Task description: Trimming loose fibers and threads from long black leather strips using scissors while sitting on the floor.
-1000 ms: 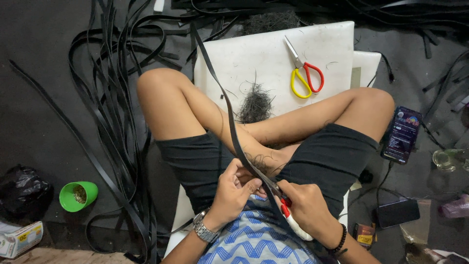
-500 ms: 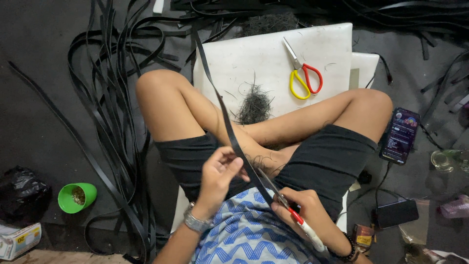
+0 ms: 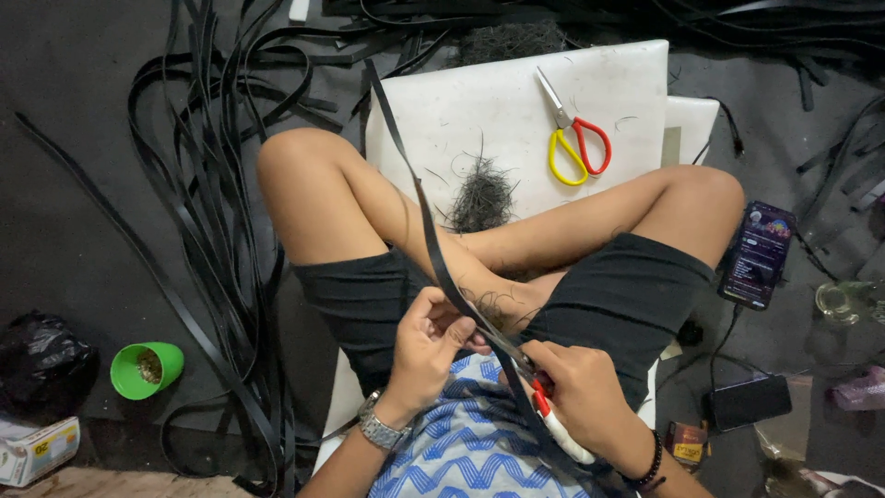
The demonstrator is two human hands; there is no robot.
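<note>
I sit cross-legged and look down at my lap. A long black strip (image 3: 419, 198) runs from the floor at the top, over my left leg, down to my hands. My left hand (image 3: 431, 343) pinches the strip just above my shirt. My right hand (image 3: 579, 397) grips a cutter with a red and white handle (image 3: 553, 422), its tip against the strip. A small pile of thin black shavings (image 3: 481, 195) lies on the white board (image 3: 479, 101) in front of my legs.
Red and yellow scissors (image 3: 576, 140) lie on the white board. Many loose black strips (image 3: 212, 184) cover the dark floor at left and top. A green cup (image 3: 145, 369) and a black bag (image 3: 41, 361) sit at left. A phone (image 3: 756, 254) lies at right.
My left hand rose up the strip half a second ago, then came back down close to my right hand. The right hand shifted slightly along the strip with the cutter.
</note>
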